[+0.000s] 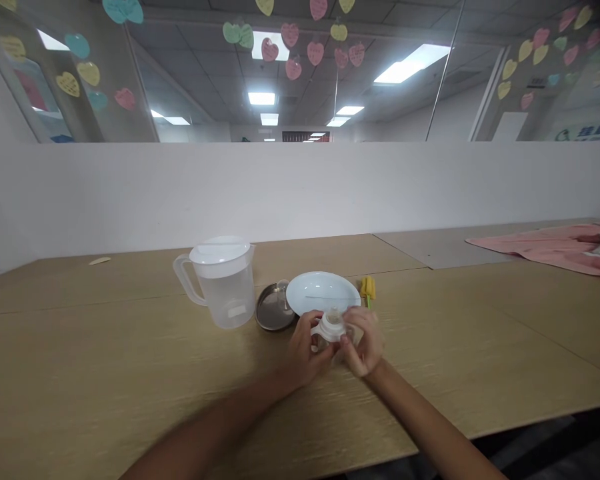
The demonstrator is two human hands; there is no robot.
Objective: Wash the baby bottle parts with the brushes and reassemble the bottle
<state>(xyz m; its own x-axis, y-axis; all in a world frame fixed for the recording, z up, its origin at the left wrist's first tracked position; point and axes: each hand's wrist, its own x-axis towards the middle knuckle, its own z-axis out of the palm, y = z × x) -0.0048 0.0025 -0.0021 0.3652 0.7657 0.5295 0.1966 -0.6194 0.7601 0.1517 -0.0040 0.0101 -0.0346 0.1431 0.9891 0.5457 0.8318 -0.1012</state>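
Note:
Both hands meet around a small clear baby bottle with a white collar, a handle and a pale nipple on top. My left hand grips its left side at the handle, fingers bent round it. My right hand holds the right side, thumb near the collar; it is slightly blurred. The bottle is upright, in front of a white oval bowl. Left of the bowl lies a round metal dish with a small clear domed piece at its edge.
A translucent lidded pitcher stands left of the dish, its handle pointing left. A yellow flower-like object lies right of the bowl. Pink cloth covers the table's far right. A flat pale piece lies at the back left.

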